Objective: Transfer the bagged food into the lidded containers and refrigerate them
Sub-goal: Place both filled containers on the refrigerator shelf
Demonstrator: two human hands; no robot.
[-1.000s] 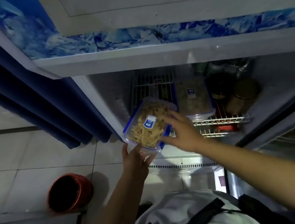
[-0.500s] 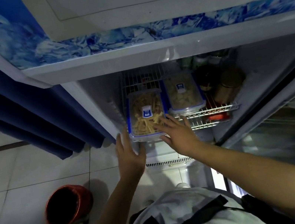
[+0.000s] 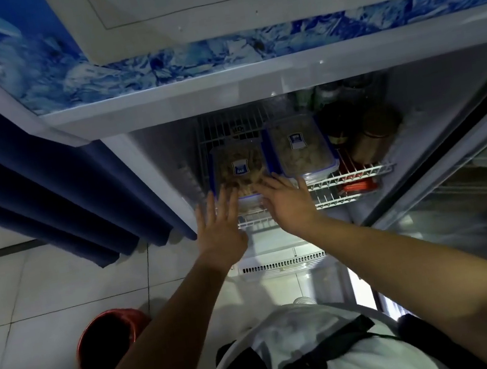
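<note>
Now we have the near container sitting on the wire shelf inside the fridge, just beside the second container, which lies to its right and a little deeper in. Our left hand and right hand both reach toward its front edge with straight, spread fingers, holding nothing; whether the tips actually touch the lid we cannot tell. To do this step well, we judge it best to push evenly with both hands so the box slides straight back rather than twisting against its neighbour. We should keep the pressure low on the front wall, not on the lid, so the clips stay shut, and stop once it sits fully on the wires, clear of the door.
</note>
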